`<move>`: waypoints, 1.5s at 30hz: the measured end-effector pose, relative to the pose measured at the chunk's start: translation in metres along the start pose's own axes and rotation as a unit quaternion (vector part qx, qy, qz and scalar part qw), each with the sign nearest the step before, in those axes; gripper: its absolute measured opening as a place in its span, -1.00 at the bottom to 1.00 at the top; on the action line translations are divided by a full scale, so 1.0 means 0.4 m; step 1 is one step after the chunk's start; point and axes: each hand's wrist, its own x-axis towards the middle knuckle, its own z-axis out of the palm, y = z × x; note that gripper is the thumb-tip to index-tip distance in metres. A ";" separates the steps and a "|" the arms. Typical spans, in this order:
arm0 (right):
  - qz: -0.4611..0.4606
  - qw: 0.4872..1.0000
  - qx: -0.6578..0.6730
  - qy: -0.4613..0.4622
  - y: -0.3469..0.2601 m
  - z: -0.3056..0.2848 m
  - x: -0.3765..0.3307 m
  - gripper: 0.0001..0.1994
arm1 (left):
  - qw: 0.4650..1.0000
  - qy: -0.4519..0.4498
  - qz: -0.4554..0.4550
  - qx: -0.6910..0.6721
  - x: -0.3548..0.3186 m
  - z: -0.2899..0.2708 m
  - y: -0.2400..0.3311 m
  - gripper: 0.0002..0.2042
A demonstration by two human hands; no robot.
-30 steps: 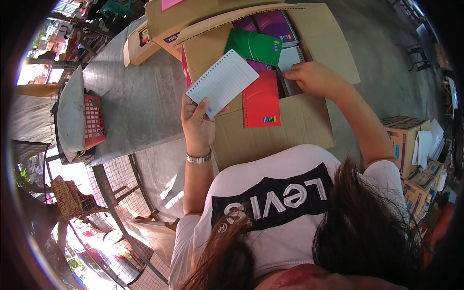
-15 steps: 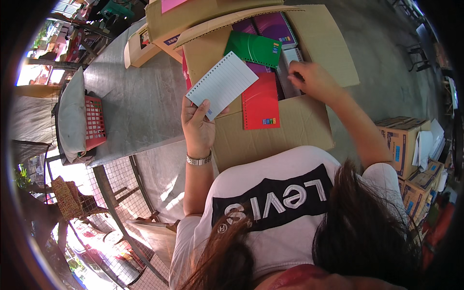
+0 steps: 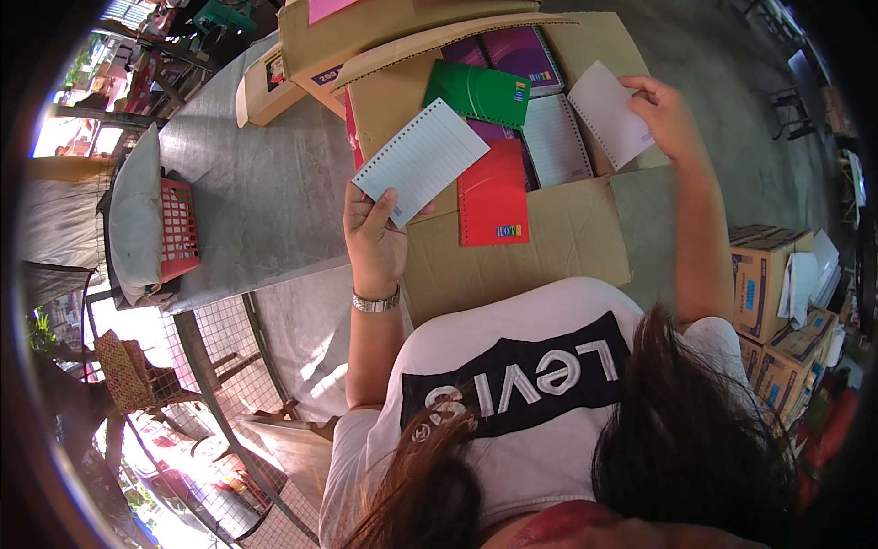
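Note:
My left hand (image 3: 377,229) grips a white lined notepad (image 3: 422,157) with a punched edge, thumb on its lower corner. On the right, my right hand (image 3: 666,117) pinches a white sheet (image 3: 611,117) with holes along one edge, above the right side of an opened cardboard box (image 3: 521,233). In the box, a lined notebook (image 3: 556,142) shows its pages, and purple notebooks (image 3: 521,57) lie toward the back. A green notebook (image 3: 476,91) rests across the purple ones. A red notebook (image 3: 494,194) lies over the near edge, partly covered by the lined notepad.
Another carton (image 3: 311,46) stands behind to the left, with a smaller box (image 3: 267,87) beside it. A red plastic basket (image 3: 179,224) and a grey sack (image 3: 135,215) sit at the grey table's left end. Stacked cartons (image 3: 766,274) with papers are at the right.
My right hand has moved up and right out of the box, lifting the white sheet. The lined notebook under it now shows. My left hand stays put with the notepad.

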 end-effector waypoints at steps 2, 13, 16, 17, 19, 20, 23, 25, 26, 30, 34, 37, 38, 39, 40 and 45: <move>0.020 0.999 0.028 0.029 0.013 -0.023 -0.003 -0.68 | 1.000 0.000 -0.002 0.000 0.000 0.004 0.000 -0.66; -0.132 0.971 0.176 0.091 -0.147 0.158 -0.088 -0.77 | 1.000 -0.002 0.009 0.004 -0.001 0.003 -0.005 -0.67; -0.295 0.943 0.043 0.151 -0.211 0.271 -0.135 -0.84 | 1.000 0.002 0.015 0.025 -0.005 0.022 -0.001 -0.65; -0.355 0.925 -0.016 0.134 -0.246 0.302 -0.159 -0.84 | 0.999 0.004 0.014 0.031 -0.005 0.022 -0.004 -0.64; -0.458 0.878 -0.102 0.093 -0.257 0.346 -0.168 -0.81 | 1.000 0.002 0.015 0.007 -0.006 0.030 0.004 -0.64; -0.495 0.853 -0.145 0.078 -0.256 0.361 -0.170 -0.81 | 1.000 0.001 0.015 -0.006 -0.005 0.030 0.008 -0.64; -0.526 0.821 -0.216 0.051 -0.230 0.379 -0.166 -0.82 | 0.998 -0.016 0.006 -0.061 -0.005 0.011 0.004 -0.65; -0.533 0.813 -0.227 0.055 -0.213 0.377 -0.162 -0.84 | 0.999 -0.017 0.016 -0.042 -0.004 0.002 -0.005 -0.66; -0.533 0.813 -0.228 0.050 -0.211 0.378 -0.160 -0.84 | 0.999 -0.019 0.020 -0.033 -0.003 -0.002 -0.009 -0.66; -0.528 0.820 -0.217 0.043 -0.211 0.382 -0.161 -0.83 | 1.000 -0.010 0.023 -0.015 0.001 -0.019 -0.020 -0.65; -0.540 0.826 -0.160 0.033 -0.216 0.363 -0.162 -0.83 | 0.999 0.000 0.024 -0.042 0.000 -0.015 -0.020 -0.63; -0.200 0.911 0.341 -0.120 -0.233 0.372 -0.205 -0.88 | 0.999 -0.004 0.006 -0.044 -0.003 0.004 -0.005 -0.62; -0.176 0.910 0.356 -0.123 -0.246 0.367 -0.192 -0.88 | 0.999 -0.009 -0.003 -0.040 -0.004 0.010 0.000 -0.61; -0.070 0.891 0.420 -0.160 -0.250 0.374 -0.184 -0.87 | 0.999 -0.012 0.006 -0.032 -0.004 0.011 0.002 -0.62; 0.037 0.857 0.477 -0.194 -0.253 0.387 -0.179 -0.86 | 0.999 -0.014 0.015 -0.025 -0.005 0.011 0.003 -0.62; 0.209 0.800 0.520 -0.215 -0.230 0.438 -0.190 -0.79 | 0.998 -0.012 0.034 -0.059 -0.008 0.012 -0.007 -0.66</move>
